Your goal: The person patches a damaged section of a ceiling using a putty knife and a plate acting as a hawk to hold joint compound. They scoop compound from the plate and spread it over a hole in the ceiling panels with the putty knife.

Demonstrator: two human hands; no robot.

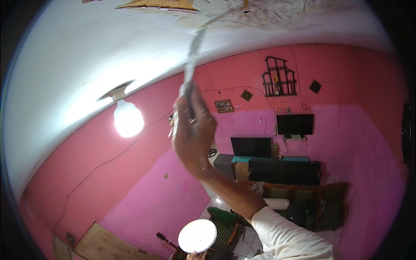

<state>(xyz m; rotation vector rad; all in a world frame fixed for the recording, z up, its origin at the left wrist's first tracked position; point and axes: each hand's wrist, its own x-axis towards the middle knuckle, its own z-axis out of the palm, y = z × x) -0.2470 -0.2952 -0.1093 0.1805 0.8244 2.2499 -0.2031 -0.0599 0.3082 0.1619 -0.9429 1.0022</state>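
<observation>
My right hand [195,130] is raised toward the ceiling and closed round the handle of a putty knife [193,54]. Its blade is smeared by motion and points up, its tip close to a rough, patchy stretch of ceiling [277,15]; whether they touch is hard to tell. Low in the picture, the fingers of my left hand [197,255] grip the near edge of a round white tub [197,236]. The tub's top looks bright white, and most of that hand is cut off by the lower edge.
A lit bulb [128,119] hangs from the ceiling to the left. Far below are a green sofa [299,195], a guitar [164,238] and a television [251,147]. Another screen [295,124] and a dark shelf [280,77] are on the pink wall.
</observation>
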